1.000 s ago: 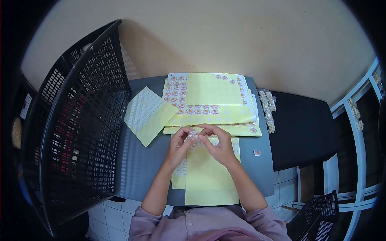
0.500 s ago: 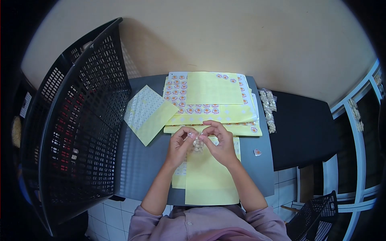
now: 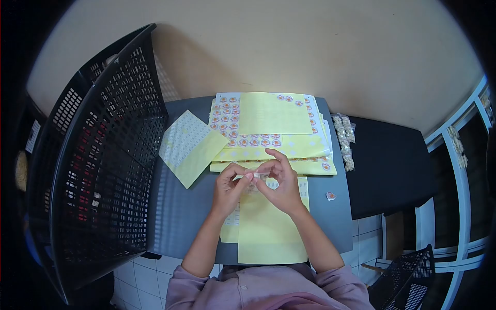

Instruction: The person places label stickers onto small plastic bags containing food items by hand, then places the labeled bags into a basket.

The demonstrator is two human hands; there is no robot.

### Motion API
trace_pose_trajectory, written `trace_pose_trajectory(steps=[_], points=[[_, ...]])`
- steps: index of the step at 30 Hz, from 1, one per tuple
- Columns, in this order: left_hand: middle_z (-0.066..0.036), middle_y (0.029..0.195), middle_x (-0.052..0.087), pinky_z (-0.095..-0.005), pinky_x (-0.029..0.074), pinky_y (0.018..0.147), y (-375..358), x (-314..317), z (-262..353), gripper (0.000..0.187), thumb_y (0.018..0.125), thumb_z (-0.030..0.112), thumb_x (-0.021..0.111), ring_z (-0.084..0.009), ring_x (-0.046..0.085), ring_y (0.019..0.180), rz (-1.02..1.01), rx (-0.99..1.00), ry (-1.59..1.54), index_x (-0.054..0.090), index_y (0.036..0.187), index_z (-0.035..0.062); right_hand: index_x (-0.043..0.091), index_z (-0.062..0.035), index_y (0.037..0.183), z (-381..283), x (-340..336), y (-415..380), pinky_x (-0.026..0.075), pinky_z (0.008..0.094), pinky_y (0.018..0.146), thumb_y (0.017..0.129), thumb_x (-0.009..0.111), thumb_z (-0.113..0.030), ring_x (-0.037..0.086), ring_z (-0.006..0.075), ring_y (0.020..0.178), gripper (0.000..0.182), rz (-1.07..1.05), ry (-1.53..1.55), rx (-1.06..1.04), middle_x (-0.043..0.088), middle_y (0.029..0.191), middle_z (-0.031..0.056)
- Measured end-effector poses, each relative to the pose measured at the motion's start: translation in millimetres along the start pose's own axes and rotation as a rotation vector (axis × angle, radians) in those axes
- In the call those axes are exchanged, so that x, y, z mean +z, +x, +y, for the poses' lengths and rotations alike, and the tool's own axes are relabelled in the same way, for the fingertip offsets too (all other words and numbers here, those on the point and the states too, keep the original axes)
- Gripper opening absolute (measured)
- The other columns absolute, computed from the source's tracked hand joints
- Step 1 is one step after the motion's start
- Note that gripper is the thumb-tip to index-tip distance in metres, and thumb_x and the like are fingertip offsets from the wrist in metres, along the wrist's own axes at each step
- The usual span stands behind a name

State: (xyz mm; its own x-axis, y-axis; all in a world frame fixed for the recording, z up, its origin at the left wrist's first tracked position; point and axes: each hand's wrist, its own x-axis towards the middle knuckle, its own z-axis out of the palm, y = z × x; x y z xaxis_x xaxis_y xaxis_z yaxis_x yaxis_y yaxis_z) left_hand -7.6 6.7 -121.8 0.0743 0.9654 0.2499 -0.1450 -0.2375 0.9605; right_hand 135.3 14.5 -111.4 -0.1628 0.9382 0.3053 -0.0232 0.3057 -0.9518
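Note:
A small clear plastic bag (image 3: 252, 187) with pale pieces in it is held between my hands above the table. My left hand (image 3: 226, 194) pinches it from the left with thumb and forefinger. From the right, my right hand (image 3: 284, 191) grips its top edge in a pinch, one finger raised. The fingers partly cover the bag, and its contents are hard to make out. Beneath the hands lie yellow backing sheets (image 3: 273, 232). One loose round sticker (image 3: 330, 196) rests on the grey table (image 3: 326, 227) to the right.
Stacked sticker sheets (image 3: 223, 112) lie at the back under a yellow sheet (image 3: 276, 113). A tilted label sheet (image 3: 188, 144) is at left, beside a large black basket (image 3: 103, 155). Filled bags (image 3: 344, 139) sit at right near a black surface (image 3: 387, 165).
The bag has turned up between my fingers, so fewer of its pale pieces show. My right hand's raised finger points higher. The sheets and loose sticker stay put.

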Motion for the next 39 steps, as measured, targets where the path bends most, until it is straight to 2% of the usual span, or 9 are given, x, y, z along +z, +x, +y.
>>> trace_pose_trajectory(steps=[2, 5, 15, 18, 20, 27, 30, 32, 39], points=[[-0.003, 0.081, 0.051, -0.0215, 0.039, 0.069, -1, 2, 1, 0.004, 0.082, 0.003, 0.055, -0.0078, 0.049, 0.075, 0.006, -0.015, 0.034, 0.057, 0.079, 0.0017, 0.036, -0.0010, 0.119, 1, -2, -1, 0.045, 0.0273, 0.073, 0.071, 0.062, -0.002, 0.055, 0.0134, 0.078, 0.055, -0.005, -0.051, -0.030, 0.055, 0.081, 0.0069], [-0.003, 0.080, 0.049, -0.0218, 0.040, 0.067, -2, 5, 5, 0.004, 0.082, 0.002, 0.055, -0.0080, 0.048, 0.075, -0.021, -0.034, 0.128, 0.056, 0.078, 0.0007, 0.037, -0.0004, 0.117, 7, 0, -2, 0.043, 0.0260, 0.073, 0.071, 0.059, -0.002, 0.051, 0.0119, 0.073, 0.051, -0.005, -0.075, -0.056, 0.051, 0.078, 0.0052], [-0.003, 0.080, 0.047, -0.0204, 0.040, 0.063, -2, 5, -1, 0.005, 0.081, 0.000, 0.054, -0.0072, 0.047, 0.073, 0.036, 0.038, 0.150, 0.054, 0.076, -0.0008, 0.036, 0.0007, 0.119, 1, -1, -1, 0.041, 0.0246, 0.074, 0.075, 0.059, -0.003, 0.051, 0.0104, 0.076, 0.050, -0.020, -0.021, -0.007, 0.055, 0.080, 0.0043], [-0.003, 0.079, 0.050, -0.0217, 0.044, 0.062, -1, -1, -4, 0.003, 0.082, 0.002, 0.055, -0.0072, 0.050, 0.072, 0.077, 0.139, 0.125, 0.054, 0.081, -0.0006, 0.035, 0.0014, 0.121, 0, -5, 2, 0.042, 0.0245, 0.074, 0.076, 0.061, -0.003, 0.053, 0.0097, 0.078, 0.052, 0.029, 0.169, 0.100, 0.057, 0.081, 0.0038], [-0.002, 0.082, 0.051, -0.0226, 0.044, 0.065, -2, -5, 1, 0.004, 0.083, 0.002, 0.053, -0.0070, 0.049, 0.075, 0.053, -0.057, -0.059, 0.051, 0.087, 0.0012, 0.036, 0.0020, 0.121, 0, -10, 2, 0.042, 0.0242, 0.073, 0.076, 0.063, -0.003, 0.055, 0.0093, 0.079, 0.053, -0.008, 0.101, 0.045, 0.060, 0.080, 0.0041], [-0.002, 0.085, 0.053, -0.0245, 0.042, 0.076, -1, 0, 3, 0.007, 0.083, 0.002, 0.053, -0.0090, 0.050, 0.084, 0.024, -0.040, -0.100, 0.049, 0.090, 0.0026, 0.039, 0.0021, 0.120, 1, -9, 3, 0.043, 0.0241, 0.072, 0.075, 0.064, -0.002, 0.057, 0.0097, 0.077, 0.052, 0.049, 0.086, 0.040, 0.062, 0.079, 0.0054], [-0.003, 0.088, 0.052, -0.0244, 0.043, 0.075, -1, -4, 0, 0.011, 0.082, 0.001, 0.054, -0.0096, 0.050, 0.087, -0.007, -0.029, -0.083, 0.050, 0.092, 0.0029, 0.038, 0.0014, 0.122, 1, -7, 3, 0.045, 0.0248, 0.073, 0.074, 0.065, -0.001, 0.058, 0.0116, 0.078, 0.055, 0.060, 0.065, 0.010, 0.062, 0.080, 0.0066], [-0.003, 0.090, 0.050, -0.0242, 0.044, 0.074, -1, -4, -1, 0.017, 0.080, -0.001, 0.055, -0.0095, 0.050, 0.088, 0.062, 0.063, -0.064, 0.049, 0.096, 0.0030, 0.037, 0.0004, 0.123, -1, -4, 3, 0.046, 0.0261, 0.073, 0.073, 0.066, 0.000, 0.059, 0.0132, 0.081, 0.058, 0.061, 0.086, -0.026, 0.062, 0.080, 0.0077], [-0.002, 0.090, 0.048, -0.0235, 0.044, 0.072, -1, -2, 0, 0.034, 0.077, -0.005, 0.054, -0.0089, 0.049, 0.086, 0.104, -0.002, -0.032, 0.045, 0.109, 0.0031, 0.037, 0.0000, 0.123, -2, -1, 1, 0.048, 0.0255, 0.073, 0.074, 0.064, 0.003, 0.060, 0.0132, 0.078, 0.057, 0.049, 0.083, 0.006, 0.062, 0.081, 0.0085]])
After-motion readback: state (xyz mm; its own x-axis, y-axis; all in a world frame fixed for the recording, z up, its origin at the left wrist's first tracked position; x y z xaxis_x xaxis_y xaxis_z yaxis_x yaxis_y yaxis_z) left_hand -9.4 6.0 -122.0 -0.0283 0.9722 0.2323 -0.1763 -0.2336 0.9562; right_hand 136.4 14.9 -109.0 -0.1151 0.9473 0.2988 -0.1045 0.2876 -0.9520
